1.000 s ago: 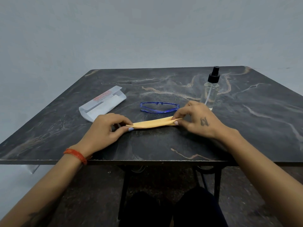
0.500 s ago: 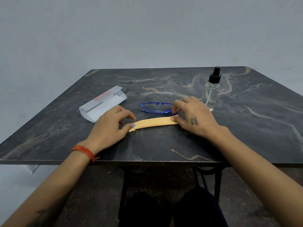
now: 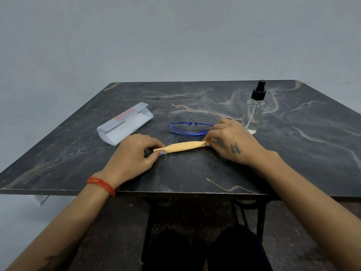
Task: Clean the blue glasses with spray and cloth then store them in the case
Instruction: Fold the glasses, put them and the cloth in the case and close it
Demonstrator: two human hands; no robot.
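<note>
A folded yellow cloth (image 3: pixel 184 146) lies as a narrow strip on the dark marble table (image 3: pixel 195 173). My left hand (image 3: pixel 134 153) pinches its left end and my right hand (image 3: pixel 230 142) pinches its right end. Just behind the cloth lie the blue glasses (image 3: pixel 188 129), folded, with their right end hidden behind my right fingers. The white glasses case (image 3: pixel 125 123) lies open at the left. A clear spray bottle (image 3: pixel 254 112) with a black pump stands upright at the right, just beyond my right hand.
The table's front edge (image 3: pixel 175 193) runs just under my wrists. A black metal frame (image 3: pixel 259 222) stands below the table, and my knees show at the bottom. A plain grey wall (image 3: pixel 175 36) is behind.
The cloth strip stays between both hands, which shifted slightly. Half a second ago my fingers lay flatter on the cloth; now both hands pinch its ends again.
</note>
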